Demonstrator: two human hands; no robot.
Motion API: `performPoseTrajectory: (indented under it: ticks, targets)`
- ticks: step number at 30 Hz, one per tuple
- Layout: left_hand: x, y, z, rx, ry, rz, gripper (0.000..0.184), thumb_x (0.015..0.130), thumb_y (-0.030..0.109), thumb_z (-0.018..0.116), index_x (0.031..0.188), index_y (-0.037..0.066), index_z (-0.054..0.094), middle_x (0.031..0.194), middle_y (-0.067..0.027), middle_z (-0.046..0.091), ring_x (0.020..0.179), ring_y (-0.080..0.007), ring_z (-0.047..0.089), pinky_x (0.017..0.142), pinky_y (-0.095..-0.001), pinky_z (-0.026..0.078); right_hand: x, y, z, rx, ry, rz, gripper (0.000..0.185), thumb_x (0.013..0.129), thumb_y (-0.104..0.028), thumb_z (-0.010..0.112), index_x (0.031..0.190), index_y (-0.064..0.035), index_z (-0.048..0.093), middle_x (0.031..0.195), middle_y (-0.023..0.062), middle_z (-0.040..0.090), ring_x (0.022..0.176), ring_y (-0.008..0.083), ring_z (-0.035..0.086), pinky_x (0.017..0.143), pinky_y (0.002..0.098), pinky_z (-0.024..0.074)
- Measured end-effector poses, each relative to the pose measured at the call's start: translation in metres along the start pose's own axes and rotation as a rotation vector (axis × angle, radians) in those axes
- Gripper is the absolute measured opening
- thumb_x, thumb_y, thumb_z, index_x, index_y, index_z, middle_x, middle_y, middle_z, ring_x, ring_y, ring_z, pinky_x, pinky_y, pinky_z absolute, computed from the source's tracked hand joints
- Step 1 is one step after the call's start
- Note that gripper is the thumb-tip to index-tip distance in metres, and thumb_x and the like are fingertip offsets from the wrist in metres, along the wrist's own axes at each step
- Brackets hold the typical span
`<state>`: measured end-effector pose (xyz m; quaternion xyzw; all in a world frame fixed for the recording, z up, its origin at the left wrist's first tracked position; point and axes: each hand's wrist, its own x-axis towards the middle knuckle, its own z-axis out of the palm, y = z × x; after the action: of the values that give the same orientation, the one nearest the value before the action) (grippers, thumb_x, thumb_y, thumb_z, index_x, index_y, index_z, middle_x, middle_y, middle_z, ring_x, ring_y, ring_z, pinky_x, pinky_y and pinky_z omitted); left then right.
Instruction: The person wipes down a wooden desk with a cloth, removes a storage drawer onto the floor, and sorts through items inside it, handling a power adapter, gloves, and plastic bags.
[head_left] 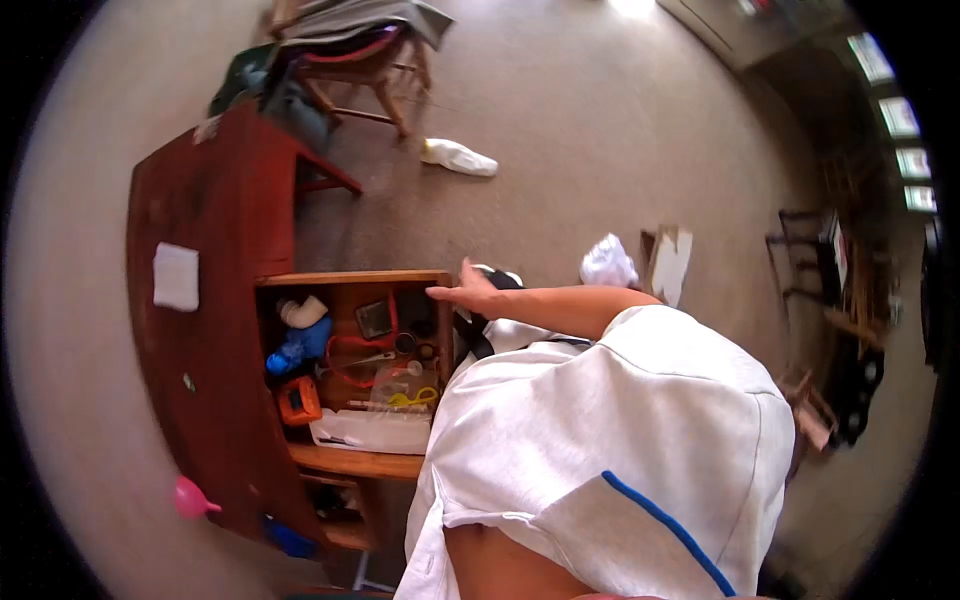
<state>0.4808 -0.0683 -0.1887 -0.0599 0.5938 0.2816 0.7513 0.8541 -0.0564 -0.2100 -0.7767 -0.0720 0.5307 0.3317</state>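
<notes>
My right hand [474, 291] is at the upper right corner of the pulled-out wooden drawer [360, 279]. Its visible fingers are spread, and nothing shows between them. One fingertip lies over or just beside the drawer's edge; contact is unclear. Inside the drawer are a blue item [300, 346], an orange item [299, 401], yellow-handled scissors [413, 398], a dark square item [373, 319], red bands and a long white tray or case [370, 432]. My left hand is out of view; only bare skin of an arm shows at the bottom edge, beyond the white sleeve.
A white cloth or paper [177, 277] lies on the red desk [215, 370]. A pink balloon [193, 497] is at the lower left. Beyond the desk stands a wooden chair [365, 72]. On the floor are a white bottle-like item [460, 157] and a white plastic bag [608, 262].
</notes>
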Motion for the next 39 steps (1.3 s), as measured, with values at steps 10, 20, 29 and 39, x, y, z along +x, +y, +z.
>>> performPoseTrajectory:
  ticks: [10, 20, 29, 39]
  targets:
    - [0.013, 0.027, 0.000, 0.090, 0.033, -0.067, 0.058, 0.085, 0.030, 0.057, 0.133, 0.001, 0.040, 0.134, -0.0162, 0.043, 0.121, -0.0335, 0.042, 0.102, -0.0458, 0.037, -0.019, 0.023, 0.048, 0.242, -0.277, 0.132, 0.096, 0.072, -0.029, 0.074, 0.137, -0.0008, 0.009, 0.128, 0.0261, 0.044, 0.113, 0.0362, 0.051, 0.086, 0.0424, 0.0484]
    - [0.026, -0.033, -0.082, -0.401, -0.111, -0.042, 0.058, 0.085, 0.027, 0.056, 0.134, 0.001, 0.038, 0.136, -0.0171, 0.042, 0.123, -0.0350, 0.041, 0.105, -0.0469, 0.036, -0.024, 0.005, 0.034, 0.234, -0.423, -0.006, 0.118, 0.075, -0.036, 0.075, 0.138, 0.0087, -0.015, 0.145, 0.0305, 0.015, 0.132, 0.0371, 0.030, 0.102, 0.0408, 0.0371]
    - [0.054, -0.084, -0.111, -0.757, -0.134, -0.003, 0.053, 0.085, 0.018, 0.055, 0.132, 0.000, 0.039, 0.134, -0.0161, 0.045, 0.123, -0.0342, 0.042, 0.103, -0.0468, 0.039, -0.011, 0.009, 0.030, 0.408, -0.712, 0.038, 0.051, 0.087, -0.015, 0.063, 0.129, -0.0096, 0.034, 0.123, 0.0120, 0.049, 0.109, 0.0280, 0.052, 0.084, 0.0461, 0.0514]
    - [0.022, -0.066, -0.045, -0.696, -0.133, 0.158, 0.040, 0.086, 0.019, 0.058, 0.121, 0.003, 0.049, 0.122, -0.0117, 0.055, 0.106, -0.0259, 0.056, 0.086, -0.0396, 0.054, -0.011, -0.005, 0.041, 0.199, -0.611, 0.013, 0.048, 0.088, -0.016, 0.063, 0.127, -0.0082, 0.036, 0.122, 0.0112, 0.053, 0.103, 0.0273, 0.058, 0.088, 0.0420, 0.0509]
